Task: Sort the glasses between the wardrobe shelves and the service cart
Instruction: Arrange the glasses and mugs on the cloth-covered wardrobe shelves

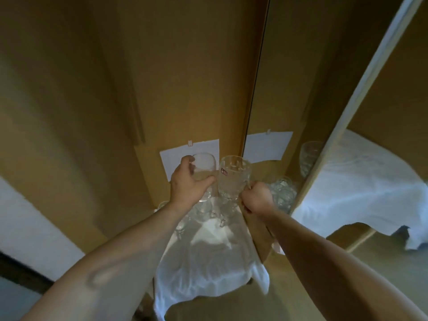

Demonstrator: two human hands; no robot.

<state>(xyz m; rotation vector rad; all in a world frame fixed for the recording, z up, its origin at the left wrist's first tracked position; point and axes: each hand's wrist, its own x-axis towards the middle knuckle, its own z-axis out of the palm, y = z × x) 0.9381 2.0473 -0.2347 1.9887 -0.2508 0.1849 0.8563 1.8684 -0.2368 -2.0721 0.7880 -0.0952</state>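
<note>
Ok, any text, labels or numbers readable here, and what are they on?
None can be read.
Small red-and-white sticker on the dimpled mug the right hand holds: too blurred to read.
Paper sheet behind the left hand: looks blank.
Paper sheet on the right: looks blank.

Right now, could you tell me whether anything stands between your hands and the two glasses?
Nothing does: the left hand already grips the smooth glass, and the right hand holds the dimpled mug beside it.
</note>
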